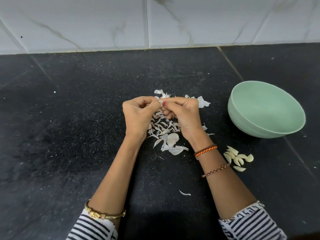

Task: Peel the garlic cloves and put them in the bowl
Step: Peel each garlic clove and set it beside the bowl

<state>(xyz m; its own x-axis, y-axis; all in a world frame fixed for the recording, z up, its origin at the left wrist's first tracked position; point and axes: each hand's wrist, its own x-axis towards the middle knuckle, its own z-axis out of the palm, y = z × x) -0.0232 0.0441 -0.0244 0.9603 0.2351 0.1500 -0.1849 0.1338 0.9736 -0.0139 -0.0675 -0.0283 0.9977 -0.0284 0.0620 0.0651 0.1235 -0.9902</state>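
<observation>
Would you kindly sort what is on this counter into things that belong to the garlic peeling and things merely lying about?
Belongs to the job:
- garlic clove, pinched by left hand and right hand
- peeled cloves
- green bowl

Lying about:
- pile of papery skins
- stray skin

Counter (pixel 78 118): black, speckled stone with thin seams — it spreads out on every side beneath the fingers.
Wall tiles (pixel 103 23): white with grey marbled veins, rising beyond the fingers at the counter's far edge — one vertical grout line runs between them.
</observation>
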